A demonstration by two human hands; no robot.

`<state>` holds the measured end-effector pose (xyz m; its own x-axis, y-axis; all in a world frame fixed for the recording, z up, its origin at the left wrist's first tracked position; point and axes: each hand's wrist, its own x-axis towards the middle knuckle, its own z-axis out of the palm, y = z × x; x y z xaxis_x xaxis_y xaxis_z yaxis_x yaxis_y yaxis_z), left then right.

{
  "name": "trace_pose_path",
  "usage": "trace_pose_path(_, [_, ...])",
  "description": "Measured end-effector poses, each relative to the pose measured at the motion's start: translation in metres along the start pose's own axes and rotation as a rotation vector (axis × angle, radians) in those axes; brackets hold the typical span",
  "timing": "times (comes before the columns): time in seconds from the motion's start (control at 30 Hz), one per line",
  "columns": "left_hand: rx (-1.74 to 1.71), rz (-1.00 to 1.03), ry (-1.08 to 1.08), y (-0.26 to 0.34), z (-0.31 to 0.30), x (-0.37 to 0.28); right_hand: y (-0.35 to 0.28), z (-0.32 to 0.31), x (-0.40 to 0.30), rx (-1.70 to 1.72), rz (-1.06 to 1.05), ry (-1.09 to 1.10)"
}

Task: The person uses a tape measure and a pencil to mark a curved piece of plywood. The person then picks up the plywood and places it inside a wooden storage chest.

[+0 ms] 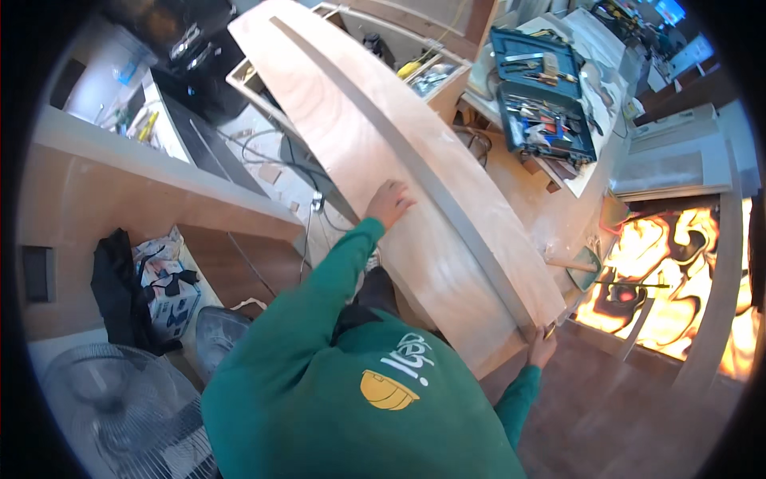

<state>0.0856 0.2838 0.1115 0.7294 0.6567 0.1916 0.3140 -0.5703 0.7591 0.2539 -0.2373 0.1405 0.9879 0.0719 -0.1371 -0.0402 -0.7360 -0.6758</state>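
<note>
A large pale plywood panel (335, 132) lies in front of me, running from the upper left to the lower right. Along its length rests a long, flat grey strip (413, 161), whose material I cannot tell. My left hand (390, 201) is over the panel's left part, its fingers loosely bent and nothing seen in them. At the panel's near right corner, by the strip's end, my right hand (541, 347) grips a small yellow item (550, 331); its kind is unclear, and the fingers partly hide it.
Beyond the panel are an open wooden box frame (446, 90) with supplies and an open tool case (547, 114) on a bench. Cables (287, 161) hang at the left. A pedestal fan (119, 401) stands lower left, and a green dustpan (583, 269) lies at the right.
</note>
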Motion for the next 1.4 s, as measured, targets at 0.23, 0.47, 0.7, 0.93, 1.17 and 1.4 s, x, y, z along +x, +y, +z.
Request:
trace_pose_path(0.23, [0.212, 0.214, -0.146, -0.044, -0.004, 0.049, 0.004, 0.018, -0.078, 0.0, 0.209, 0.041])
trace_pose_path(0.47, [0.141, -0.116, 0.09, -0.045, -0.015, 0.026, -0.063, 0.053, -0.005, -0.021, 0.058, 0.136])
trace_pose_path(0.7, [0.23, -0.045, 0.063, -0.078, -0.111, -0.003, -0.15, 0.135, 0.071, 0.15, -0.16, 0.078])
trace_pose_path(0.93, [0.356, -0.205, 0.34, -0.19, -0.206, 0.062, -0.326, 0.219, 0.039, 0.066, -0.449, -0.233])
trace_pose_path(1.17, [0.286, -0.228, 0.364, -0.322, -0.292, 0.247, -0.449, 0.35, 0.015, -0.205, -0.438, -0.481])
trace_pose_path(1.4, [0.173, -0.344, 0.371, -0.444, -0.339, 0.441, -0.48, 0.428, 0.005, -0.289, -0.29, -0.482])
